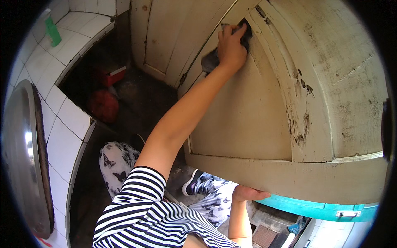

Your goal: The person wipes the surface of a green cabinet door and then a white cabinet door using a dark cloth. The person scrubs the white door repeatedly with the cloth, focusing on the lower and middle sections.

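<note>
My left hand (232,49) reaches up and presses a dark grey cloth (211,60) against the inner panel of a cream-painted wooden door (242,124), near the panel's upper corner. Part of the cloth hangs out below my fingers. My right hand (250,193) holds the bottom edge of the same door as it appears in the view; my other fingers there are hidden behind it. Dark stains and chipped paint mark the door's frame on the right. Another cream wooden panel (161,37) adjoins it at the upper left.
At the left, a tiled counter (73,119) holds a green bottle (52,32) and a large round metal lid or pan (24,155). Red objects (104,105) lie in the dark space beyond its edge. A turquoise door (313,209) with a metal handle stands at the lower right.
</note>
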### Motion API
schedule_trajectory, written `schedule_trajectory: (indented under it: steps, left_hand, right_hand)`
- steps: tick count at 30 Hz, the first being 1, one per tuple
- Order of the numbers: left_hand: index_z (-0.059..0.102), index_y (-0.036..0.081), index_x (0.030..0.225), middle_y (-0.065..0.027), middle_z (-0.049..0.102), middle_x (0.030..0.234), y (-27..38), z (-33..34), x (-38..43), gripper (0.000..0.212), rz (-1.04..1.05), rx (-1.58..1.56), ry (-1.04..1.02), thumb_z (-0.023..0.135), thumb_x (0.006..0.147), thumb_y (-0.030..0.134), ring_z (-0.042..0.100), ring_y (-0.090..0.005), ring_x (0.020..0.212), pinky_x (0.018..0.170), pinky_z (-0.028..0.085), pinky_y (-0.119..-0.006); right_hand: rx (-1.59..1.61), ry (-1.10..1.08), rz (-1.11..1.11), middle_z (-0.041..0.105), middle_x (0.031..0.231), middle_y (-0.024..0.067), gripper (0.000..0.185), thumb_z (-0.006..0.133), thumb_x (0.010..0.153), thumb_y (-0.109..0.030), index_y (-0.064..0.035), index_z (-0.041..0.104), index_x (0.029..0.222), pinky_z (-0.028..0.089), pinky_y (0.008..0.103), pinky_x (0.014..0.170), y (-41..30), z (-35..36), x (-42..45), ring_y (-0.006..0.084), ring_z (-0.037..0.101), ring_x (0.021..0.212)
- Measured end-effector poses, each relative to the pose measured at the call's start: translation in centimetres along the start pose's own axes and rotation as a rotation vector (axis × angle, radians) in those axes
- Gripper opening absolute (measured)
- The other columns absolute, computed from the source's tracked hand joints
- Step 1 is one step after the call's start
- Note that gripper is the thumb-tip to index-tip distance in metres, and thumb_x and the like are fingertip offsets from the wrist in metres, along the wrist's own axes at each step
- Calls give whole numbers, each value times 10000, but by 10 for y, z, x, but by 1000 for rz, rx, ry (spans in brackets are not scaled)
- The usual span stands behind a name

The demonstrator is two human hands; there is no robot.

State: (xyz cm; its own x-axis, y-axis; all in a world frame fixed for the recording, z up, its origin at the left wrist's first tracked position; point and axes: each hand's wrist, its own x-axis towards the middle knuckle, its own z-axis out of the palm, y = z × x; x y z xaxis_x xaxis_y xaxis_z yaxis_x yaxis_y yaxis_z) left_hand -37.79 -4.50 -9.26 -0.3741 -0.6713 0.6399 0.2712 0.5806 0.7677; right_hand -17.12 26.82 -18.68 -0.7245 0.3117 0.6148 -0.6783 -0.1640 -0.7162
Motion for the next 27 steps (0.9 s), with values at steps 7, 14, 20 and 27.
schedule_trajectory:
  steps: [7, 14, 20, 27]
  left_hand:
    - [594, 111, 1227, -109, 503, 1179, 41, -27, -44, 398, 149, -71, -41, 605, 834, 46, 483, -325, 1099, 893, 436, -397]
    - [654, 65, 1048, -104, 575, 1061, 7, -3, 13, 203, -79, -45, 108, 584, 884, 161, 556, -318, 998, 828, 459, -397]
    - [642, 28, 927, -126, 583, 1029, 47, -21, -47, 148, 57, -159, 5, 645, 786, 72, 554, -333, 998, 833, 448, -397]
    - [652, 51, 922, -116, 589, 1023, 41, -27, -80, 224, 238, -254, 43, 638, 718, -39, 553, -335, 999, 831, 457, -396]
  right_hand:
    - [54, -5, 37, 626, 960, 116, 644, 324, 959, -577, 6, 591, 1021, 500, 362, 762, -8, 6, 1, 205, 585, 844]
    - [30, 66, 39, 616, 1004, 119, 635, 340, 955, -578, 2, 584, 1034, 499, 366, 786, 1, 2, -4, 204, 586, 879]
    - [23, -27, 7, 615, 1034, 129, 608, 373, 953, -560, 0, 573, 1079, 499, 372, 797, -7, 9, -5, 209, 590, 882]
    - [-27, -7, 16, 621, 979, 124, 580, 365, 962, -540, -3, 578, 1022, 510, 375, 759, -11, 7, 0, 214, 595, 835]
